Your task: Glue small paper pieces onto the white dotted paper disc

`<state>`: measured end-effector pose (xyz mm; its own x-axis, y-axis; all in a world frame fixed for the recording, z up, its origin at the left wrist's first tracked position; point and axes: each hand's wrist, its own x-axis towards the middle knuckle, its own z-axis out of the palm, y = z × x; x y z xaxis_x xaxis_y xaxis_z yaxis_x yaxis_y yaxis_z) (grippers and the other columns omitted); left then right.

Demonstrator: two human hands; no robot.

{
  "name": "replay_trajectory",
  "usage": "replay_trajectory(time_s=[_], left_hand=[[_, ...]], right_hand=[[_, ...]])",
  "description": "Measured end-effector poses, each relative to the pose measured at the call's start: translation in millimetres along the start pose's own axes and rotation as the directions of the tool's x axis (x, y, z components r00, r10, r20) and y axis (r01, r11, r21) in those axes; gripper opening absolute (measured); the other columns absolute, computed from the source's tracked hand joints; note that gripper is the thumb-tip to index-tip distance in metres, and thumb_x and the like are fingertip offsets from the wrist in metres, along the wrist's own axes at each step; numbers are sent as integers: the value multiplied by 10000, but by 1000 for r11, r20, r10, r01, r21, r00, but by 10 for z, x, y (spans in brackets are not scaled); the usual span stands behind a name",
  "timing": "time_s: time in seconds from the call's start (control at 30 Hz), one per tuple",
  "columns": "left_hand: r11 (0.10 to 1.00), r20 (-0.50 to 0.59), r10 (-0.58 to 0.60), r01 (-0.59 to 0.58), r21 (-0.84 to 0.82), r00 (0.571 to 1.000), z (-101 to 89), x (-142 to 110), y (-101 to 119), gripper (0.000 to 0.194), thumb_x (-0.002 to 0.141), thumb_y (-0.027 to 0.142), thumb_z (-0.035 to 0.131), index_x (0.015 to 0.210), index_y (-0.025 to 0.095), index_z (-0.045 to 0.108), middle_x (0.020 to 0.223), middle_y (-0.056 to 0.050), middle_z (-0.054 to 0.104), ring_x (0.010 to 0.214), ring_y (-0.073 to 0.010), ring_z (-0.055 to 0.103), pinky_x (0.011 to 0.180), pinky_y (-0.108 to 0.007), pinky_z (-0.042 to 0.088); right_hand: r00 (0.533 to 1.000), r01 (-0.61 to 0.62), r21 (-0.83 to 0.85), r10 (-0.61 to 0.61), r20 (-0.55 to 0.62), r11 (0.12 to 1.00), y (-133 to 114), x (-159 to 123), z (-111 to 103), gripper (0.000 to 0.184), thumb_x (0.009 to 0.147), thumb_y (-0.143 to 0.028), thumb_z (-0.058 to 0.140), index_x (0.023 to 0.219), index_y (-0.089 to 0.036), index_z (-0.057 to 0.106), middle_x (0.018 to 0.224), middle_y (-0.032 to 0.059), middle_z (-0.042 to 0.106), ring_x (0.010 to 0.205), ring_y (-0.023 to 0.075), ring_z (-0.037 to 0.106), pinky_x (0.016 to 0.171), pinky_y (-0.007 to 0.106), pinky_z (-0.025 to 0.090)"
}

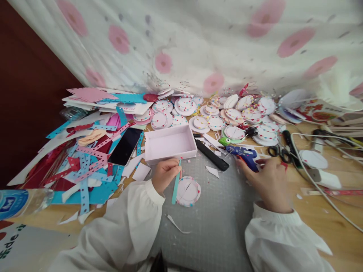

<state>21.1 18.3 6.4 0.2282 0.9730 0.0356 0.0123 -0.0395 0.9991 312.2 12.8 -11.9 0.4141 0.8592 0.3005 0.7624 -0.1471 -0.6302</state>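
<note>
My left hand (166,174) pinches a narrow teal strip (176,190) upright between thumb and fingers; a bit of red shows at its top. Just right of the strip, a round white paper disc (188,191) with a coloured dotted rim lies on the grey cutting mat (215,226). My right hand (268,183) is at the blue glue gun (245,154), thumb and fingers apart on either side of its handle. Whether they touch the handle is not clear. The gun's nozzle points left, toward a green frog-like clip (224,141).
A white open box (170,143) stands behind my left hand, beside a black cutter-like tool (212,155). Paper scraps and a phone (125,146) crowd the left. Several decorated discs (185,106) line the back. Scissors (279,152) and a white cable (309,177) lie right.
</note>
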Motion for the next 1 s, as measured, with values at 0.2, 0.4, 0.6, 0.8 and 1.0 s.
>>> replay_trajectory(time_s=[0.2,0.4,0.6,0.8,1.0], left_hand=[[1000,48,-8,8,15,999,-5,4,2,302,751,198,512,454,151,532,541,-3,482,559,-122,455,579,-263,364],[998,106,7,-13,54,994,-18,5,-15,300,753,212,515,458,159,527,522,1,474,556,-125,442,575,-270,359],[997,207,24,-38,65,978,-22,5,20,337,769,239,512,441,159,504,510,2,454,537,-124,429,565,-277,344],[995,221,-8,-13,94,975,-32,-3,28,301,737,198,516,439,155,505,524,3,447,540,-118,428,546,-263,327],[996,234,2,-22,82,972,-37,-9,16,318,749,217,521,438,155,515,521,1,436,542,-121,425,545,-265,330]], right_hand=[[999,37,-190,-34,15,981,-42,-8,15,340,639,-433,708,818,-193,547,756,74,488,830,320,522,746,484,406],[985,14,65,-3,-171,998,-212,19,-40,403,650,-417,714,902,-229,463,870,55,504,783,236,512,688,396,426],[997,84,413,-77,-31,907,-544,-205,30,392,638,-317,724,857,-246,406,735,-42,434,614,123,458,534,257,385],[986,85,418,-136,93,905,-546,-335,144,386,643,-252,712,871,-245,402,772,-43,425,625,105,434,534,242,381],[984,93,419,-148,100,903,-551,-323,126,368,649,-238,697,851,-245,389,767,-44,421,602,97,411,507,233,374]])
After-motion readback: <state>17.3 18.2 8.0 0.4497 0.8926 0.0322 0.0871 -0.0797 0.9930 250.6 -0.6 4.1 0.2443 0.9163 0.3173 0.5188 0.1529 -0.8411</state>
